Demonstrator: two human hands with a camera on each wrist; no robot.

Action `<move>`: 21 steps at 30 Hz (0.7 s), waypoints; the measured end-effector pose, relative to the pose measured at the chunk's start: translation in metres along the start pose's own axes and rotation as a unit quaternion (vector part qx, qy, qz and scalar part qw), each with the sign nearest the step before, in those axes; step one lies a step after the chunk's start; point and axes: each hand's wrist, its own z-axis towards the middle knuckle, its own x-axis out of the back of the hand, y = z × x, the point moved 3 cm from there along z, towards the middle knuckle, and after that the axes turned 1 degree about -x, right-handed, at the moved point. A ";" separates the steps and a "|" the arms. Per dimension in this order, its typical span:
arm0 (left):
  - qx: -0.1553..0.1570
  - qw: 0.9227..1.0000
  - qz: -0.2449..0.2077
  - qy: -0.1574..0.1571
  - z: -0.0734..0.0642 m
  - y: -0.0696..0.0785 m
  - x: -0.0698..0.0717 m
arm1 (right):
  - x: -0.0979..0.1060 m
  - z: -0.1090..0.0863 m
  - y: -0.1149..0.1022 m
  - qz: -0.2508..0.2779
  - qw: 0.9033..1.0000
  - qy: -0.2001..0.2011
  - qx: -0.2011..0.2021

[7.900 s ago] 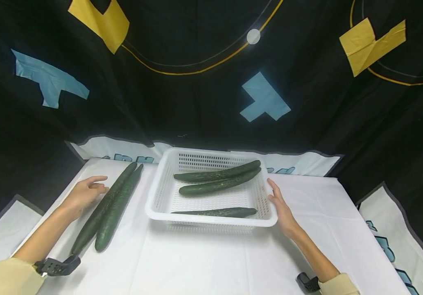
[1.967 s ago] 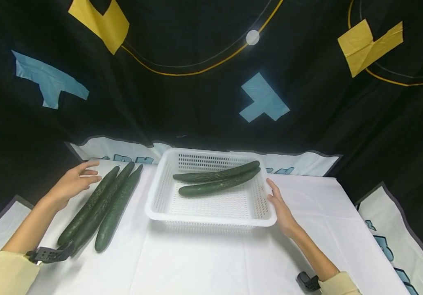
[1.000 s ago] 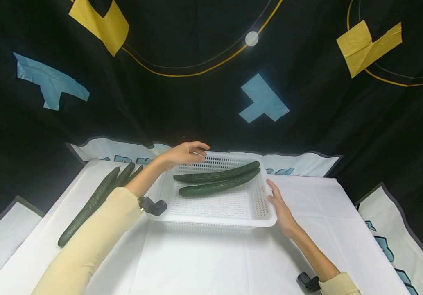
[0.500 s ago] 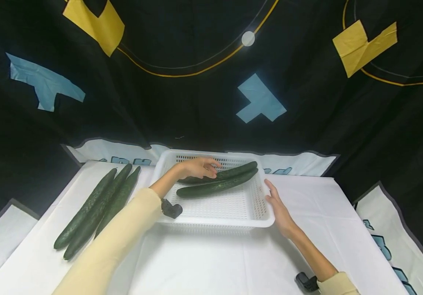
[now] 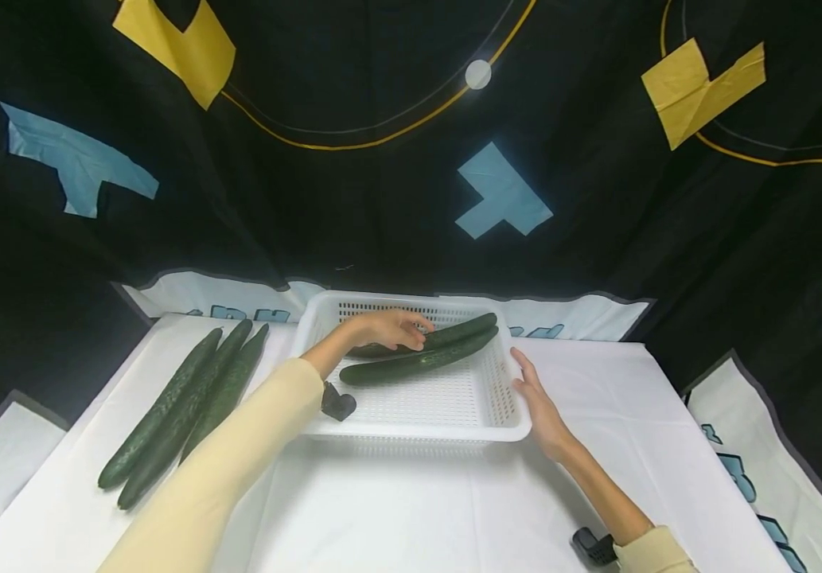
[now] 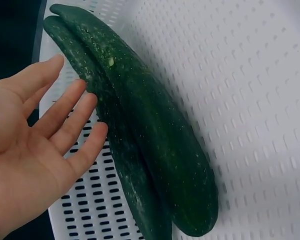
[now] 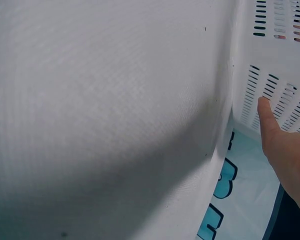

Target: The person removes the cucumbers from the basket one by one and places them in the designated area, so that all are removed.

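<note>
Two long dark green cucumbers lie side by side in a white perforated basket. My left hand is over the back cucumber, hiding part of it; the front cucumber shows whole. The left wrist view has the left hand with loosely bent, spread fingers at the cucumber's side, curled round nothing. Whether the fingertips touch it, I cannot tell. My right hand rests against the basket's right wall, fingers extended. In the right wrist view its thumb lies against the slotted wall.
Left of the basket, three more cucumbers lie together on the white-covered table, partly behind the left sleeve. A black curtain with yellow and blue shapes hangs behind the table.
The basket's near cucumber has gone to the table's left, where three lie instead of two. My left hand has swung right from there into the basket. The right hand stays at the basket.
</note>
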 end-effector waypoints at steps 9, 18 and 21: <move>0.004 0.999 0.038 -0.005 0.012 -0.004 -0.007 | 0.001 0.000 0.000 -0.002 1.000 0.004 -0.005; 0.008 0.998 0.066 -0.008 0.016 -0.009 -0.014 | 0.001 0.000 0.001 -0.003 1.000 0.003 -0.004; 0.012 0.997 0.070 0.000 0.019 -0.011 -0.015 | 0.002 0.000 0.001 0.000 1.000 0.003 -0.001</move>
